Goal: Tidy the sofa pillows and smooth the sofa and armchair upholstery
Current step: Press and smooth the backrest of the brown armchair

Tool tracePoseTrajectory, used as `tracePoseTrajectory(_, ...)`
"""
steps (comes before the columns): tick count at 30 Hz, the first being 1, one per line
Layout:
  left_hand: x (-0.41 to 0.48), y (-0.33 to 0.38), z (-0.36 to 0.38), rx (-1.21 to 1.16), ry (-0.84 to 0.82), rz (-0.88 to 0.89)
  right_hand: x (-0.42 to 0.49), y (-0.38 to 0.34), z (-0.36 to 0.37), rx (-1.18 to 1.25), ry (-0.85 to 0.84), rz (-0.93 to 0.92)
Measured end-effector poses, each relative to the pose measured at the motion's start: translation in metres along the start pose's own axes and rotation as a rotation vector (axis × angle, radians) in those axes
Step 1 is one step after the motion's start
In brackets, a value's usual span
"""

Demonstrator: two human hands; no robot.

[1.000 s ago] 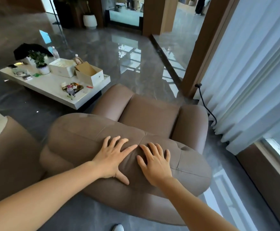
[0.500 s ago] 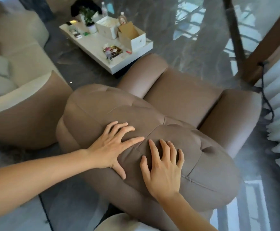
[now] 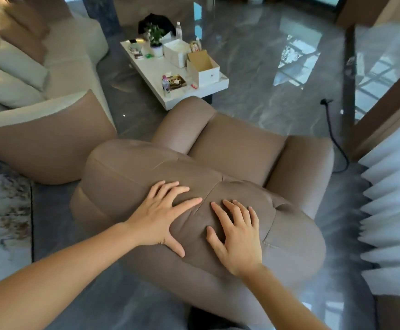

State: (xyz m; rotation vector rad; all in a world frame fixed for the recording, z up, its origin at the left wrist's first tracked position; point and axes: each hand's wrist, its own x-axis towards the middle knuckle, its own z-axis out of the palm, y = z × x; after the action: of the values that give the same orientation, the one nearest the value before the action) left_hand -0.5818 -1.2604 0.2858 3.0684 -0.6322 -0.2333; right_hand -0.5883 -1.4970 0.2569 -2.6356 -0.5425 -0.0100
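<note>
Fingers (image 3: 175, 206) of your left hand (image 3: 157, 220) are spread wide and pressed flat on the padded top of the armchair (image 3: 237, 148) backrest, gripping nothing; your right hand (image 3: 237, 241) lies just beside it, likewise splayed, palm down and empty, on the other side of the centre seam. From the head view, you stand behind the chair and lean over it, which probably explains the placement: two open palms flanking the seam let you push creases outward across the cushion. Its upholstery reads as smooth taupe leather or a leather-like skin, with a soft sheen, stitched panels and plump, rounded bolsters; a small pucker sits to the right of your right hand. Past the chair's seat, a white counter (image 3: 158, 75) carries an open cardboard box (image 3: 202, 66), a potted plant (image 3: 156, 40) and small clutter. To your left the sofa (image 3: 42, 136) shows a cream seat with a matching taupe outer shell, and a pale bolster pillow (image 3: 18, 67) lies on it at a slant, not yet straightened, as far as you can judge. Pleated white curtains (image 3: 391, 210) hang on the right above a glossy grey stone floor (image 3: 265, 67).
</note>
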Motion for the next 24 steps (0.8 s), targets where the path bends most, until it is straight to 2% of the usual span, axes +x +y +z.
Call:
tracePoseTrajectory(9,-0.025,0.151,0.031,-0.042,0.068,-0.148,-0.077,0.07,-0.047,0.005,-0.239,0.026)
tracePoseTrajectory(16,-0.004,0.256,0.036,0.004,0.064,-0.292,-0.088,0.135,-0.071,0.058,-0.232,0.045)
tracePoseTrajectory(20,0.046,0.313,0.027,0.009,0.085,-0.47,-0.079,0.198,-0.09,0.039,-0.231,-0.131)
tracePoseTrajectory(24,0.11,0.372,0.02,0.001,0.257,-0.638,-0.06,0.272,-0.117,0.015,-0.241,-0.345)
